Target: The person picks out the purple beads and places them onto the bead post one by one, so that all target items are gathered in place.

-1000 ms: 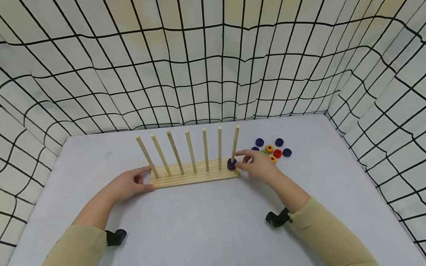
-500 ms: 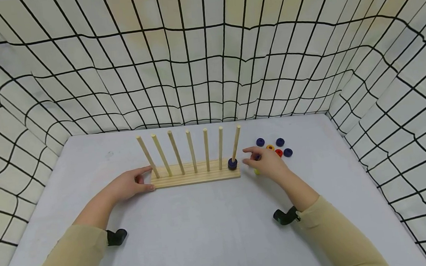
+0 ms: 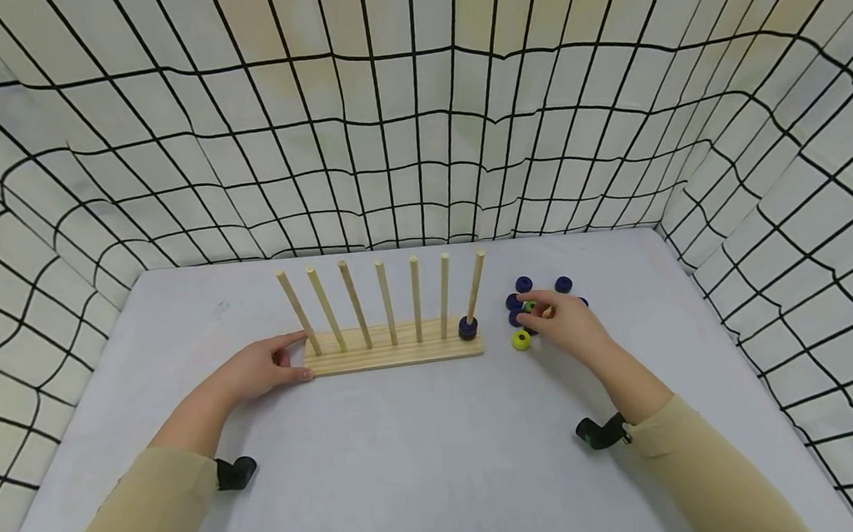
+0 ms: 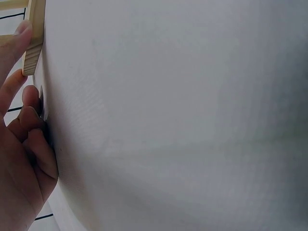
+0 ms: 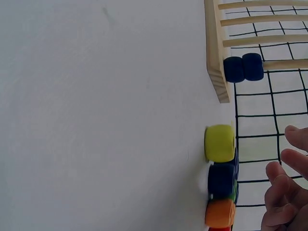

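A wooden peg rack (image 3: 396, 355) with a row of upright pegs stands on the table. My left hand (image 3: 258, 371) holds its left end, index finger at the back corner and thumb at the front corner. Two dark blue beads (image 5: 244, 67) are stacked on the rightmost peg. To the right of the rack, my right hand (image 3: 574, 325) hovers over loose beads, fingers slightly bent and holding nothing. Beneath it lie a yellow-green bead (image 5: 220, 143), a blue bead (image 5: 222, 181) and an orange bead (image 5: 220, 213). The hand hides part of the group in the head view.
More blue beads (image 3: 523, 283) lie behind the right hand, with a green bead (image 3: 530, 306) among the group. A white table (image 3: 411, 451) carries everything. Black netting (image 3: 417, 141) over white walls surrounds its back and sides.
My right hand has moved right, away from the rightmost peg, to above the loose beads, uncovering the yellow-green bead. The left hand stays on the rack.
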`<state>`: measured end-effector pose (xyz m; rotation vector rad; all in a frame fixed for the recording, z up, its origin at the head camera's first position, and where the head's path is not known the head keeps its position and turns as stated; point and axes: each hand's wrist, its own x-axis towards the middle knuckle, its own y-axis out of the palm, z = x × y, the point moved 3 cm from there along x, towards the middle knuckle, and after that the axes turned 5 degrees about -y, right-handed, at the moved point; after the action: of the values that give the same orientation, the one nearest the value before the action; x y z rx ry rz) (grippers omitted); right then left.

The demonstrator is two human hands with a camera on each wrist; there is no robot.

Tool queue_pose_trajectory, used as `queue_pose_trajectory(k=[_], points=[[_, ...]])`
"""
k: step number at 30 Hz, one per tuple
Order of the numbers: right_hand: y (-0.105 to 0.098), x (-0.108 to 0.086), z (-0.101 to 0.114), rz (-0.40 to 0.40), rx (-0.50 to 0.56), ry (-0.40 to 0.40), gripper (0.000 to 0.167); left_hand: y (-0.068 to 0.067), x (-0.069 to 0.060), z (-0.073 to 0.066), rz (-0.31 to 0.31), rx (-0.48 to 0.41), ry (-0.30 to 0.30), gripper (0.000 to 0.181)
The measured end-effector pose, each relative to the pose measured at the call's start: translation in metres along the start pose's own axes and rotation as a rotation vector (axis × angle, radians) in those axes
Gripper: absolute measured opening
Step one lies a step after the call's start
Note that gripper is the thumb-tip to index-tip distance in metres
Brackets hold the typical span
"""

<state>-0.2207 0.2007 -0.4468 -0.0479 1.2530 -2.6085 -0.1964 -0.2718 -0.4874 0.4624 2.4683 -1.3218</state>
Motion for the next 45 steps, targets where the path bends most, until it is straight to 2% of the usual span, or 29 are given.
queue_pose_trajectory(k=[9, 25, 30, 38, 41, 45], points=[[-0.018, -0.01, -0.028, -0.029, 0.01, 0.031, 0.046, -0.001, -0.001, -0.001, -0.005, 0.005, -0.013, 0.087], [-0.048, -0.021, -0.07, -0.066, -0.046, 0.072, 0.049, -0.002, -0.001, -0.002, 0.003, -0.004, -0.003, 0.086], [-0.049, -0.02, -0.081, -0.057, -0.016, 0.102, 0.052, -0.001, -0.001, -0.003, 0.005, -0.004, -0.011, 0.086], [-0.044, -0.013, -0.097, 0.011, 0.054, 0.189, 0.064, -0.001, -0.001, -0.002, 0.005, -0.013, 0.01, 0.085], [-0.041, -0.01, -0.103, 0.039, 0.06, 0.215, 0.069, -0.002, -0.001, -0.002, 0.007, -0.016, 0.015, 0.084], [-0.038, -0.006, -0.107, 0.052, 0.048, 0.223, 0.068, -0.002, -0.002, -0.002, 0.007, -0.016, 0.011, 0.085]])
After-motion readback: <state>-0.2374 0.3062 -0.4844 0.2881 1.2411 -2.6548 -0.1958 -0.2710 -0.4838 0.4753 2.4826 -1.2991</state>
